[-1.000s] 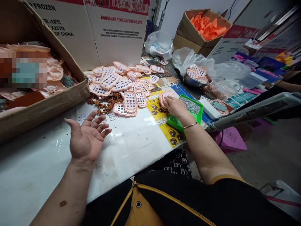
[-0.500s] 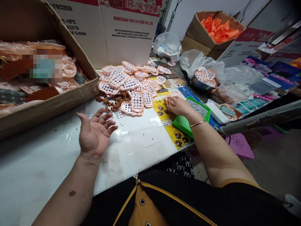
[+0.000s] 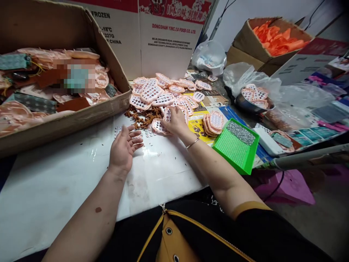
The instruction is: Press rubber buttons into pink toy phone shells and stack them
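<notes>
My left hand (image 3: 125,147) lies on the white tabletop (image 3: 68,182) with its fingers stretched out, holding nothing, next to some small clear strips (image 3: 120,130). My right hand (image 3: 174,120), a thin bangle on its wrist, reaches into the near edge of a pile of pink perforated pieces (image 3: 152,96). Its fingers curl over one of them. A neat stack of the same pink pieces (image 3: 213,123) stands to the right of that hand, beside a green tray (image 3: 234,147) holding a patch of tiny silver bits.
An open cardboard box (image 3: 68,122) of pink parts runs along the left. Brown scraps (image 3: 141,118) lie by the pile. White cartons (image 3: 160,47) stand behind. At the right are a metal bowl (image 3: 252,103), plastic bags (image 3: 245,74) and a box of orange pieces (image 3: 278,36).
My right hand left the stack by the green tray and moved left onto the pile. My left hand turned from palm-up to lie on the table. The view shifted left.
</notes>
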The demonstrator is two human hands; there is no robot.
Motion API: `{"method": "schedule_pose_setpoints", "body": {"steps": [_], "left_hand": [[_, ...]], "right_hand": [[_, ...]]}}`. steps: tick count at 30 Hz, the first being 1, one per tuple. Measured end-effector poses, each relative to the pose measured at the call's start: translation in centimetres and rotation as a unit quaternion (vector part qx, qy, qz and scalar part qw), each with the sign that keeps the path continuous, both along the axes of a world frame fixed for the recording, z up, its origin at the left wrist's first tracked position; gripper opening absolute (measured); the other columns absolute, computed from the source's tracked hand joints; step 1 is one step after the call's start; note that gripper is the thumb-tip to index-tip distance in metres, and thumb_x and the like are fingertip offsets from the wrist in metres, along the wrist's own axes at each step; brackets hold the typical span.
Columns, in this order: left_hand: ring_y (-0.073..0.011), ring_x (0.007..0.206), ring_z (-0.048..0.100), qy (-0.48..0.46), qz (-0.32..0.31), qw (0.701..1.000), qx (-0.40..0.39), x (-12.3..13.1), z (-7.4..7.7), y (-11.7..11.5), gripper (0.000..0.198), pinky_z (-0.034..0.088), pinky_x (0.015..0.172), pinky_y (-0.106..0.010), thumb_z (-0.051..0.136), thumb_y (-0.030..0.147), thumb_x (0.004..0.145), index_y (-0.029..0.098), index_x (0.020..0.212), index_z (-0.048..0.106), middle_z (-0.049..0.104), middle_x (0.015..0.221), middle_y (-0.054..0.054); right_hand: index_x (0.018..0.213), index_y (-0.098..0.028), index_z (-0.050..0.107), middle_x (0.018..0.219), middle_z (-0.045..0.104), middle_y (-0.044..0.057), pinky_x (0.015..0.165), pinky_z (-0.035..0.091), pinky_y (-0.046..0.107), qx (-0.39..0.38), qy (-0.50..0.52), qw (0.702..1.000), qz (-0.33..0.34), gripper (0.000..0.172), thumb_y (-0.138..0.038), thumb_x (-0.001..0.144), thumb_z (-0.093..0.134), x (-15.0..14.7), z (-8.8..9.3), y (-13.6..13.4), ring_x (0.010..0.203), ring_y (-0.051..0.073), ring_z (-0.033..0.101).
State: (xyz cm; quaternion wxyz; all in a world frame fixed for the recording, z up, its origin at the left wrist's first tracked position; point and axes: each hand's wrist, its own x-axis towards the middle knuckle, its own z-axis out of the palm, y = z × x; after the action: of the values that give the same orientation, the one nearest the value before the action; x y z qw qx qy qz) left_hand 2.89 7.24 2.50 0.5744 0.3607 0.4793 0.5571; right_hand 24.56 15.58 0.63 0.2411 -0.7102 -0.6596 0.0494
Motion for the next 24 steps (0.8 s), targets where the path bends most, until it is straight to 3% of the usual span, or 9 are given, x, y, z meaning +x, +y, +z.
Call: {"method": "schedule_pose_setpoints", "body": {"steps": [2,4,5,7,10,12,15,19,24], "left_hand": [[-0.0269,0.105,0.064,0.161,-0.002,0.984,0.071,0.4,-0.3,-0.4,0.06,0.055,0.092,-0.041,0.066,0.056,0.083,0.013,0.124,0.066,0.066,0.119,-0.015],[-0.0343,0.138,0.044,0.251,-0.034,0.956,0.144,0.9,-0.4,-1.0,0.063,0.037,0.114,-0.05,0.082,0.047,0.069,0.019,0.123,0.07,0.058,0.14,-0.013],[-0.0365,0.146,0.032,0.245,-0.071,0.953,0.162,1.1,-0.4,-1.3,0.066,0.026,0.12,-0.054,0.089,0.045,0.061,0.022,0.121,0.073,0.054,0.147,-0.01],[-0.0398,0.146,0.033,0.176,-0.153,0.959,0.159,1.3,-0.4,-1.6,0.07,0.02,0.121,-0.059,0.089,0.057,0.058,0.025,0.119,0.073,0.056,0.147,-0.011],[-0.0386,0.114,0.065,-0.002,-0.27,0.961,0.059,0.9,-0.5,-1.7,0.092,0.046,0.101,-0.059,0.043,0.09,0.075,0.02,0.131,0.065,0.069,0.125,-0.019],[-0.0362,0.099,0.071,-0.128,-0.338,0.933,-0.006,0.5,-0.7,-1.7,0.105,0.056,0.085,-0.052,0.021,0.095,0.076,0.018,0.136,0.06,0.071,0.116,-0.021],[-0.0344,0.105,0.07,-0.257,-0.41,0.874,-0.046,0.3,-0.7,-1.9,0.097,0.058,0.077,-0.039,0.034,0.092,0.076,0.017,0.132,0.063,0.07,0.121,-0.019],[-0.0323,0.119,0.064,-0.32,-0.389,0.862,-0.049,0.4,-0.4,-2.3,0.08,0.057,0.086,-0.035,0.05,0.08,0.083,0.015,0.127,0.066,0.067,0.128,-0.018],[-0.0338,0.114,0.067,-0.358,-0.264,0.894,-0.053,0.0,0.4,-2.0,0.055,0.058,0.086,-0.04,0.06,0.055,0.09,0.009,0.12,0.067,0.071,0.116,-0.019]], "right_hand": [[0.136,-0.012,0.052,0.145,0.045,0.024,0.115,0.038,0.055,0.038,0.018,0.999,-0.013,0.064,-0.025,0.077,0.071,0.2,-0.6,0.4,0.139,0.038,0.042],[0.138,-0.015,0.047,0.146,0.045,0.022,0.118,0.034,0.057,0.108,0.038,0.993,0.01,0.065,-0.028,0.078,0.068,0.9,-0.6,-0.2,0.143,0.037,0.038],[0.141,-0.017,0.042,0.147,0.044,0.021,0.119,0.032,0.058,0.147,0.049,0.987,0.041,0.067,-0.033,0.08,0.067,1.1,-0.4,-0.8,0.145,0.036,0.036],[0.149,-0.021,0.03,0.152,0.04,0.018,0.121,0.031,0.058,0.217,0.066,0.965,0.131,0.075,-0.041,0.084,0.063,1.4,0.6,-2.8,0.147,0.034,0.035],[0.156,-0.028,0.014,0.16,0.031,0.014,0.12,0.035,0.055,0.266,0.044,0.913,0.308,0.085,-0.04,0.087,0.061,0.6,3.1,-6.9,0.15,0.032,0.032],[0.157,-0.028,0.018,0.16,0.035,0.012,0.118,0.04,0.049,0.243,-0.03,0.859,0.449,0.083,-0.032,0.087,0.062,-0.2,4.9,-9.4,0.148,0.028,0.037],[0.149,-0.025,0.041,0.155,0.047,0.007,0.124,0.03,0.048,0.179,-0.16,0.796,0.555,0.062,-0.018,0.089,0.055,-1.3,6.5,-11.7,0.146,0.021,0.041],[0.133,-0.024,0.059,0.151,0.054,0.0,0.129,0.018,0.047,0.19,-0.221,0.789,0.541,0.048,-0.008,0.09,0.048,-2.0,6.1,-12.5,0.148,0.016,0.039],[0.135,-0.037,0.057,0.136,0.066,-0.005,0.122,0.035,0.04,0.322,-0.169,0.814,0.452,0.044,-0.019,0.095,0.056,-2.0,3.5,-11.9,0.134,0.015,0.055]]}}
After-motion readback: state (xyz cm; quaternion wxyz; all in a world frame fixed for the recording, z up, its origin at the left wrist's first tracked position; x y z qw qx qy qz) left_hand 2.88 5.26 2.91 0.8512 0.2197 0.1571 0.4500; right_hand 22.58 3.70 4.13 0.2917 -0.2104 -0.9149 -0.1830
